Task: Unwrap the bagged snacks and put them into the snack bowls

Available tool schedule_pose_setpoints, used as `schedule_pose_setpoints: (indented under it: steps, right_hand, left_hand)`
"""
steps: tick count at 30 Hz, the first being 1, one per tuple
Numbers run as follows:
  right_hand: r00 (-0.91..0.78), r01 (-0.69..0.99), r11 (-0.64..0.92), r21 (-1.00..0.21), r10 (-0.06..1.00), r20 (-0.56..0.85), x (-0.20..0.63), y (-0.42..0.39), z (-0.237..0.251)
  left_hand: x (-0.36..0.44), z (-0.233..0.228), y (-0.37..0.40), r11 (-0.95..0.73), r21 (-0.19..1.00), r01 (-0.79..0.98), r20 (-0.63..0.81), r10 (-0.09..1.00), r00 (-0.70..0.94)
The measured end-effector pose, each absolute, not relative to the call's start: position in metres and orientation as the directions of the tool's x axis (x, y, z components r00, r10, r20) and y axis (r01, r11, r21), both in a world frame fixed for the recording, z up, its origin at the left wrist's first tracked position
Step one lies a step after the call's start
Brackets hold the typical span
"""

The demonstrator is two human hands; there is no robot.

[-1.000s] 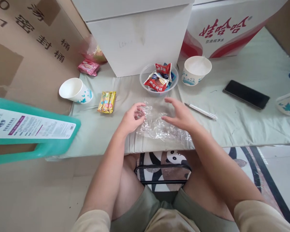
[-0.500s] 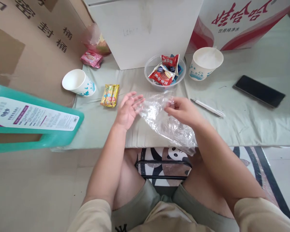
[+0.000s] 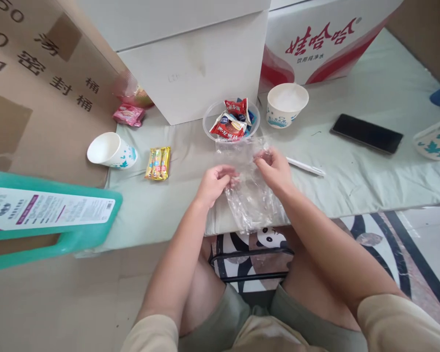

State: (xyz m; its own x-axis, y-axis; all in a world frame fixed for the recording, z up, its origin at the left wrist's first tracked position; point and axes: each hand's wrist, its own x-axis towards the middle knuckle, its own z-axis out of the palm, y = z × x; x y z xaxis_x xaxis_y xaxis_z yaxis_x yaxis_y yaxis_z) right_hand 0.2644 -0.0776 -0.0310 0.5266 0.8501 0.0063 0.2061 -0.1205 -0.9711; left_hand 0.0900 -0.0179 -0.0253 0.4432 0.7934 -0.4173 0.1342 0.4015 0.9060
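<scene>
A clear plastic bag [image 3: 254,208] is spread between my two hands, its lower end reaching the table's front edge. My left hand [image 3: 217,184] has its fingers curled on the bag's left side. On the other side, my right hand [image 3: 275,169] pinches the bag near its upper part. Just beyond the bag stands a clear round bowl [image 3: 209,128] with several wrapped snacks [image 3: 229,125] in red and blue wrappers. A white pen [image 3: 307,166] lies to the right of my right hand. Left of my left hand is a yellow snack pack [image 3: 158,164].
Paper cups stand at left [image 3: 112,150], back right [image 3: 288,105] and far right [image 3: 438,139]. A black phone [image 3: 366,133] lies at right. A green jug [image 3: 84,239], a cardboard box [image 3: 7,146], a white box [image 3: 209,73] and a pink packet [image 3: 129,115] surround the table.
My left hand has moved right and closed its fingers onto the bag. The bag now hangs straighter between both hands. The head view has shifted, bringing the right-hand cup further in.
</scene>
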Motion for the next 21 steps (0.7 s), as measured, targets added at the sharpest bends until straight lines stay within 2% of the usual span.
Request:
schedule_pose_setpoints:
  steps: [3,5,7,9,11,17,19,21]
  right_hand:
    - [0.393,-0.009,-0.115,-0.993,0.913,-0.109,0.269,-0.083,-0.033]
    - [0.250,0.039,-0.169,-0.985,0.956,-0.154,0.269,-0.087,-0.029]
    - [0.189,0.127,-0.228,-0.965,0.961,-0.202,0.268,-0.090,-0.026]
    - [0.210,0.104,-0.266,-0.958,0.948,-0.241,0.268,-0.091,-0.025]
    - [0.262,-0.003,-0.278,-0.960,0.927,-0.270,0.270,-0.090,-0.027]
    - [0.390,-0.160,-0.252,-0.955,0.872,-0.295,0.278,-0.088,-0.030]
    - [0.331,-0.211,-0.272,-0.939,0.884,-0.331,0.277,-0.090,-0.027]
    - [0.215,-0.198,-0.319,-0.927,0.908,-0.358,0.274,-0.090,-0.025]
  left_hand:
    - [0.089,-0.026,-0.013,0.303,0.948,0.100,-0.317,0.856,0.408]
    - [0.084,-0.024,-0.010,0.265,0.962,0.067,-0.266,0.853,0.449]
    - [0.079,-0.022,-0.008,0.265,0.959,0.098,-0.277,0.818,0.504]
    - [0.075,-0.020,-0.008,0.289,0.935,0.205,-0.354,0.766,0.537]
    - [0.072,-0.019,-0.007,0.293,0.912,0.288,-0.407,0.744,0.530]
    - [0.067,-0.017,0.000,0.246,0.952,0.180,-0.303,0.832,0.464]
    - [0.065,-0.015,0.000,0.275,0.948,0.160,-0.318,0.816,0.483]
    - [0.065,-0.013,-0.002,0.330,0.924,0.192,-0.380,0.741,0.554]
